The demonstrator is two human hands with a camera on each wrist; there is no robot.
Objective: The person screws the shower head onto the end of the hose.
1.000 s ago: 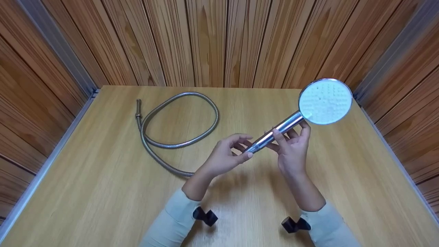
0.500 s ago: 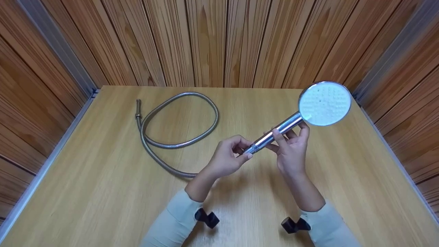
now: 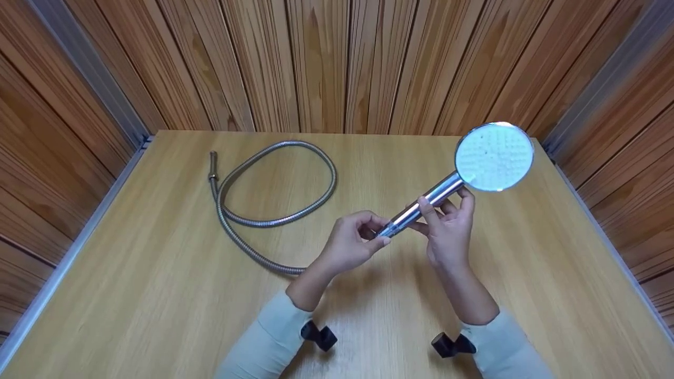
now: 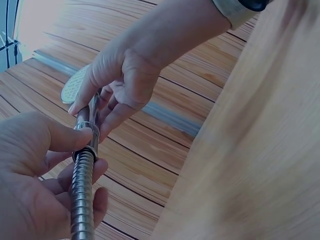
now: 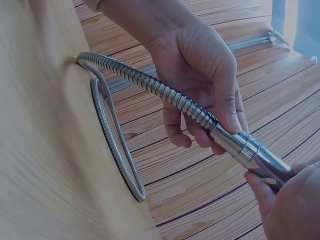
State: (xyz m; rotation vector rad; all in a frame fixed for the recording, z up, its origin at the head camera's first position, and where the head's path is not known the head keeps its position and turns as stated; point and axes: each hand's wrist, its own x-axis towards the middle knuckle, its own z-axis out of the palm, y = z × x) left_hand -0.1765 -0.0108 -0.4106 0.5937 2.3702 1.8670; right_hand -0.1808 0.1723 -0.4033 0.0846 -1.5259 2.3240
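A chrome hand shower with a round white face [image 3: 494,157] is held above the table, tilted up to the right. My right hand [image 3: 450,237] grips its handle [image 3: 439,190], thumb lying along the front. At the handle's lower end, my left hand [image 3: 350,242] pinches the smooth metal connector [image 5: 230,140] of the shower hose between thumb and fingers. In the right wrist view the connector sits in line against the handle's end. The ribbed hose [image 4: 82,200] runs back from it under the left palm.
The rest of the hose [image 3: 263,225] lies in a loop on the left of the wooden table [image 3: 158,295], its other end fitting [image 3: 212,166] pointing to the back. Wood-panelled walls [image 3: 321,68] close in the back and sides.
My left fingers have curled in more closely around the connector and the hand has moved slightly right. The shower head has shifted a little left; the right hand keeps its hold.
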